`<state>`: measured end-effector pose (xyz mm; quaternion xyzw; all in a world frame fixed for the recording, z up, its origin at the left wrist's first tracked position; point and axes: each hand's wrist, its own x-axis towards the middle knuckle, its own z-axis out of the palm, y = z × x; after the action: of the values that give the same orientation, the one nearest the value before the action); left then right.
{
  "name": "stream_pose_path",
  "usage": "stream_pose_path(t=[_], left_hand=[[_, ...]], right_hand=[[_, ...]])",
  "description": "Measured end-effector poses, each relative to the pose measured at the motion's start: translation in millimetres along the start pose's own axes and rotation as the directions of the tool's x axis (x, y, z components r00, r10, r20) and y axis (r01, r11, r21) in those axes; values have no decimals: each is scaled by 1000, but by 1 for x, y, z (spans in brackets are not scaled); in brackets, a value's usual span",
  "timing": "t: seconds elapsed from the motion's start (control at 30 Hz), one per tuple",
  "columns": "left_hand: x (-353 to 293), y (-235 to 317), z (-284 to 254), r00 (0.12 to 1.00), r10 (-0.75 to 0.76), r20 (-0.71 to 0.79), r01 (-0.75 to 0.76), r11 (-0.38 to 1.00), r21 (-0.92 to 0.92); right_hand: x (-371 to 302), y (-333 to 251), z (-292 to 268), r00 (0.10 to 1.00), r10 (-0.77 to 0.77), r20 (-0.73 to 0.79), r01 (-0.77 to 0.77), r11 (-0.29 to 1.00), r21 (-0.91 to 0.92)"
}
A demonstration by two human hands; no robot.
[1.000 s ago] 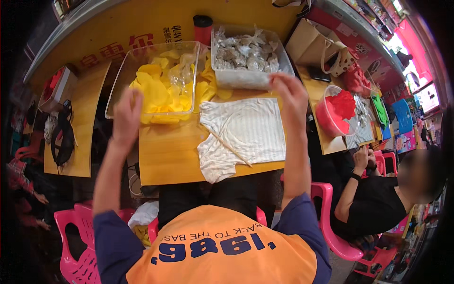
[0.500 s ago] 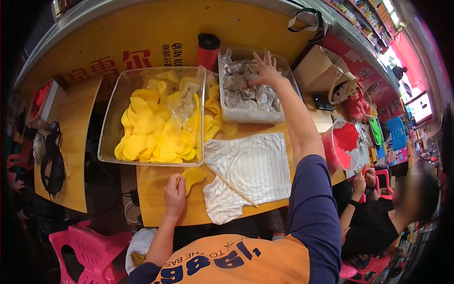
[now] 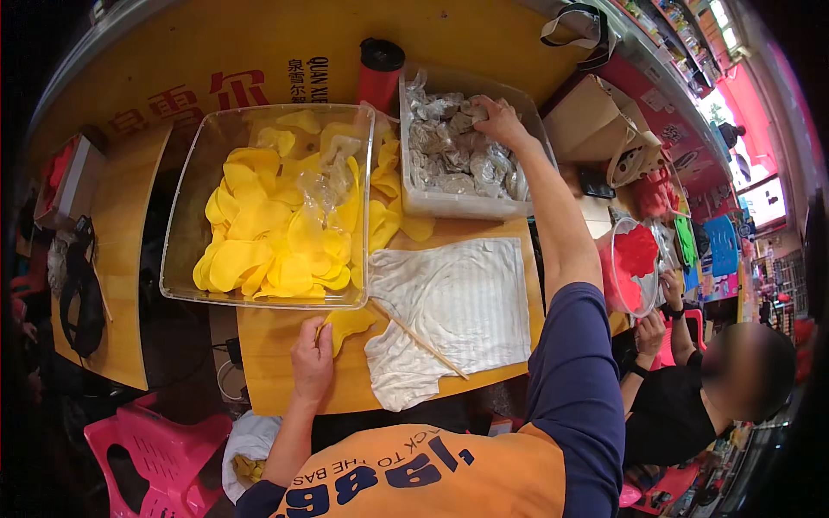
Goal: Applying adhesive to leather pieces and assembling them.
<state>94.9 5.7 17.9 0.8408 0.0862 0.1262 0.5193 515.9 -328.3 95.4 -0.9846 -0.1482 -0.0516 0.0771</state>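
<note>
My left hand (image 3: pixel 311 358) rests on the wooden table (image 3: pixel 276 371) and pinches a flat yellow piece (image 3: pixel 350 322) near the front edge. My right hand (image 3: pixel 494 116) reaches far forward into a clear bin of silvery wrapped items (image 3: pixel 449 160), fingers curled over one of them. Between the hands lies a white striped cloth (image 3: pixel 449 302) with a thin wooden stick (image 3: pixel 419 337) across its left side. A large clear bin (image 3: pixel 186 268) full of yellow pieces stands just beyond my left hand.
A red tumbler with a black lid (image 3: pixel 378 73) stands behind the bins. A cardboard box (image 3: pixel 587 116) sits at right. A person in black (image 3: pixel 682 388) sits to my right by a clear tub of red pieces (image 3: pixel 635 263). Pink plastic stools (image 3: pixel 147 449) stand below left.
Both hands were raised over the bins a second ago. The left hand dropped to the table front onto a yellow piece; the right hand went deeper into the silvery bin.
</note>
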Motion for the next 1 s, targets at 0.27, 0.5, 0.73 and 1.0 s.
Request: stream_pose_path(t=[0.27, 0.5, 0.73, 1.0], left_hand=[[-3, 5, -2, 1000, -16, 21, 16, 1000, 3], [-7, -7, -2, 999, 43, -9, -43, 999, 22], [-3, -8, 2, 997, 71, 3, -71, 997, -11], [-2, 0, 4, 995, 98, -5, -98, 994, -53]], right_hand=[[-12, 9, -18, 974, 92, -209, -23, 950, 310], [-72, -45, -110, 965, 231, 125, -186, 268, 945], [-176, -65, -154, 987, -29, 158, -153, 118, 981], [-306, -91, -35, 997, 7, 77, -45, 864, 502]])
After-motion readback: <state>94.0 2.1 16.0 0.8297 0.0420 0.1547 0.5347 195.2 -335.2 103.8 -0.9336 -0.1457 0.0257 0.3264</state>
